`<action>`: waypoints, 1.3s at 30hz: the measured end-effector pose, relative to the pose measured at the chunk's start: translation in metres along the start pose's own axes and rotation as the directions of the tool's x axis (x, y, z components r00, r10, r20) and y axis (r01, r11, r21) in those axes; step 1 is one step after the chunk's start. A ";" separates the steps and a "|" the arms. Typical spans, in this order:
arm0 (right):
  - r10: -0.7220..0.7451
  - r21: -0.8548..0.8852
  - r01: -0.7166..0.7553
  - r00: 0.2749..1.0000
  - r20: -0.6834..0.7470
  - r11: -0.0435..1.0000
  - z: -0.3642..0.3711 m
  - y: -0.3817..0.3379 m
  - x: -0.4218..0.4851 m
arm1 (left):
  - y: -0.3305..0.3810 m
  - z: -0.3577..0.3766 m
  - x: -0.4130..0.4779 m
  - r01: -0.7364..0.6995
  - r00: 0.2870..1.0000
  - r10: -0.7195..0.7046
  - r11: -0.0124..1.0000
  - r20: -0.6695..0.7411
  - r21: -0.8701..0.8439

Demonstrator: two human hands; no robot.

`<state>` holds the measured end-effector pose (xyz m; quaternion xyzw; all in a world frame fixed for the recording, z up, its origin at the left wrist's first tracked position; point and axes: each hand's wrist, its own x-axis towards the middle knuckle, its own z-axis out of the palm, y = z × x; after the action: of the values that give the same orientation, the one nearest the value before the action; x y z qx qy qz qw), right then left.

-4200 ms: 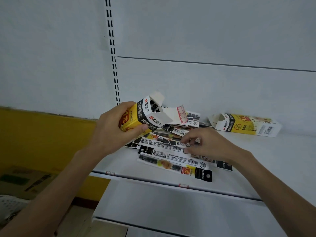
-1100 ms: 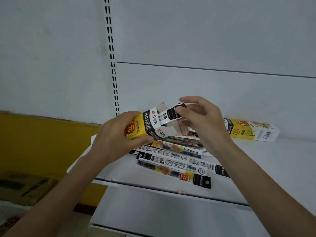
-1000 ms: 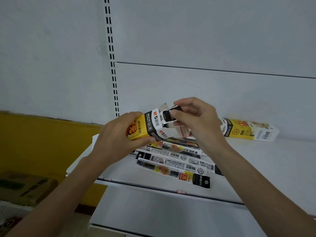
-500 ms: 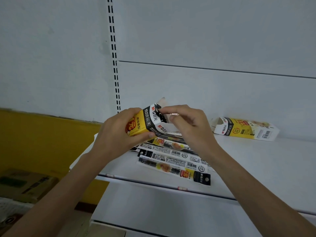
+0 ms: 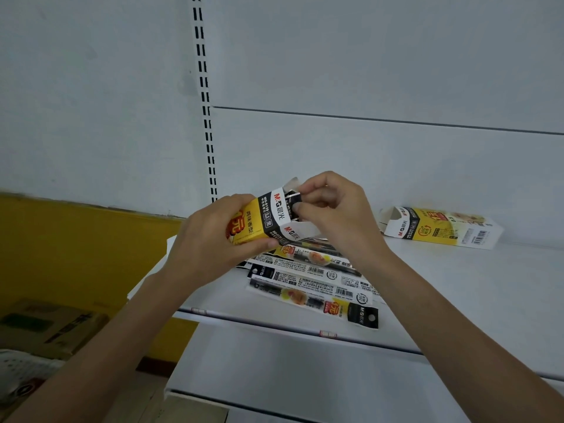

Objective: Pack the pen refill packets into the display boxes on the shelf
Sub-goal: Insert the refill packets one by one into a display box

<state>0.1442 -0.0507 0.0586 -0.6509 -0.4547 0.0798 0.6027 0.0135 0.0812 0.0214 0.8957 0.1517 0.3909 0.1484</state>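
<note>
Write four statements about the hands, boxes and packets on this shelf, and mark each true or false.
1. The left hand grips the yellow-and-black cardboard display box. True.
2. A second yellow cardboard box lies on its side on the white metal shelf. True.
3. The right hand rests flat on the shelf. False: it pinches a black-topped refill packet at the held box's open end.
4. No loose packets are on the shelf. False: several flat printed packets lie below the hands.

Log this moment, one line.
left hand: grips display box | right hand: pinches packet at box mouth | loose packets: on shelf
</note>
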 end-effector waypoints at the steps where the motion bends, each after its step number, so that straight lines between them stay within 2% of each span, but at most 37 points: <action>1: -0.001 -0.008 0.001 1.000 0.020 1.000 0.000 -0.001 0.001 | 0.000 0.001 0.000 -0.002 1.000 0.002 1.000 0.003 0.006; 8: 0.076 -0.064 -0.065 0.978 0.195 0.996 0.001 -0.001 0.006 | -0.004 0.002 -0.001 -0.008 1.000 0.007 1.000 0.008 0.007; 10: 0.083 -0.003 -0.084 0.978 0.192 0.996 -0.006 0.002 0.007 | -0.006 -0.002 0.000 0.010 1.000 -0.010 0.999 -0.004 -0.032; 12: 0.058 -0.014 -0.057 0.991 0.120 0.998 -0.019 0.010 0.008 | -0.009 -0.007 0.001 0.015 1.000 -0.016 0.998 -0.026 -0.054; 14: 0.022 -0.172 -0.010 0.997 0.068 0.985 -0.031 0.022 0.005 | -0.013 -0.011 0.001 0.019 0.998 -0.022 0.998 -0.051 -0.059; 15: 0.022 -0.254 0.001 0.996 0.088 0.967 -0.033 0.029 0.001 | -0.015 -0.013 0.000 0.026 0.998 -0.029 0.998 -0.062 -0.053; 17: 0.078 -0.376 0.013 0.971 0.227 0.926 -0.029 0.045 -0.008 | -0.017 -0.015 0.000 0.032 0.996 -0.035 0.999 -0.083 -0.038; 19: 0.115 -0.510 0.106 0.917 0.383 0.853 -0.020 0.058 -0.016 | -0.017 -0.015 0.000 0.040 0.995 -0.043 0.998 -0.092 -0.040; 21: 0.093 -0.578 0.199 0.896 0.435 0.791 -0.014 0.065 -0.017 | -0.015 -0.015 0.000 0.042 0.995 -0.046 0.998 -0.090 -0.046; 26: 0.090 -0.646 0.274 0.878 0.471 0.712 -0.025 0.062 -0.009 | -0.018 -0.017 0.000 0.043 0.996 -0.049 0.997 -0.081 -0.071; 32: 0.016 -0.745 0.281 0.931 0.364 0.604 -0.045 0.067 -0.003 | -0.016 -0.013 -0.002 0.046 0.996 -0.052 0.996 -0.070 -0.078; 36: 0.084 -0.742 0.337 0.881 0.465 0.580 -0.043 0.073 -0.007 | -0.013 -0.008 -0.004 0.040 0.999 -0.043 0.993 -0.033 -0.108; 39: 0.085 -0.745 0.318 0.891 0.447 0.587 -0.040 0.070 -0.007 | -0.013 -0.007 -0.004 0.030 0.999 -0.032 0.995 -0.018 -0.093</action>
<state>0.2003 -0.0741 0.0059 -0.7835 -0.6067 -0.0305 0.1307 0.0036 0.0923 0.0188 0.8815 0.1489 0.4037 0.1945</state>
